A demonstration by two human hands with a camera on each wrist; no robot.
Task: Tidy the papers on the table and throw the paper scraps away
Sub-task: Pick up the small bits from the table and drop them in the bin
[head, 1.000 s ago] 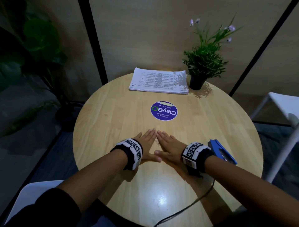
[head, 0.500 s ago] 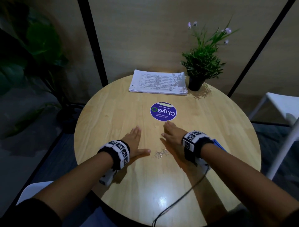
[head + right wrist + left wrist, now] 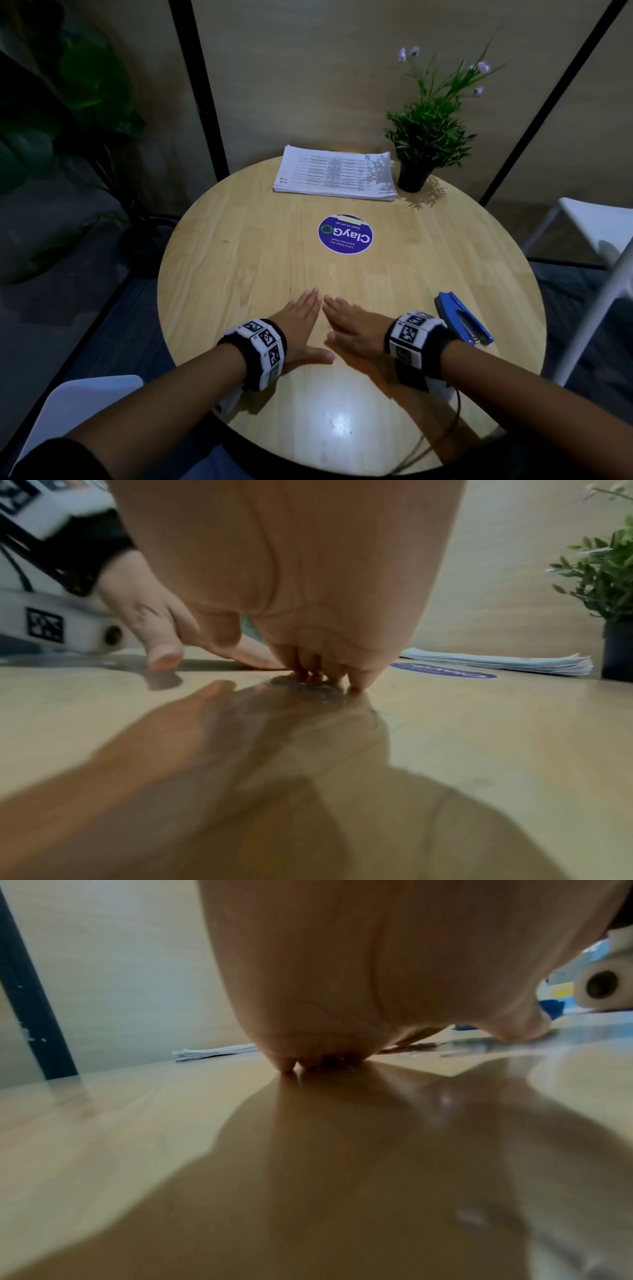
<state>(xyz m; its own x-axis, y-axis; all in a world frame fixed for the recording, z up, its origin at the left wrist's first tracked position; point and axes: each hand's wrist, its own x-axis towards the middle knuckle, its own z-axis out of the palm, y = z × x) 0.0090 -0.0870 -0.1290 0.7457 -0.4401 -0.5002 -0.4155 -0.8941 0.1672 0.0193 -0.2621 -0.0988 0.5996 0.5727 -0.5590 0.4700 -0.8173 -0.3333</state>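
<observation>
Both hands are laid on the round wooden table (image 3: 219, 260), palms down, fingers straight and held together. Left hand (image 3: 301, 325) and right hand (image 3: 352, 329) are angled toward each other; fingertips are nearly met in a V, thumbs nearly met at the near side, so a small triangle of tabletop is enclosed. Nothing is gripped by either hand. In both wrist views the fingertips are seen pressed on the wood, palms raised off it.

Paper scraps: small pale flecks are just made out under the left fingertips (image 3: 287, 1066) in the left wrist view, and a dark blurred patch at the right fingertips (image 3: 356, 680) in the right wrist view. What exactly is trapped there cannot be told; in the head view the spot is hidden by the hands.

The stack of printed papers (image 3: 335, 176) is lying squared up well beyond the fingertips, at the far edge of the table. A potted plant (image 3: 424, 140) is set just beside the stack's right end. A round purple sticker (image 3: 345, 234) is fixed between the fingertips and the stack. A blue stapler (image 3: 462, 317) is lying just beside the right wrist, on its outer side, clear of the fingers. 1 tagged band is worn on each wrist.
</observation>
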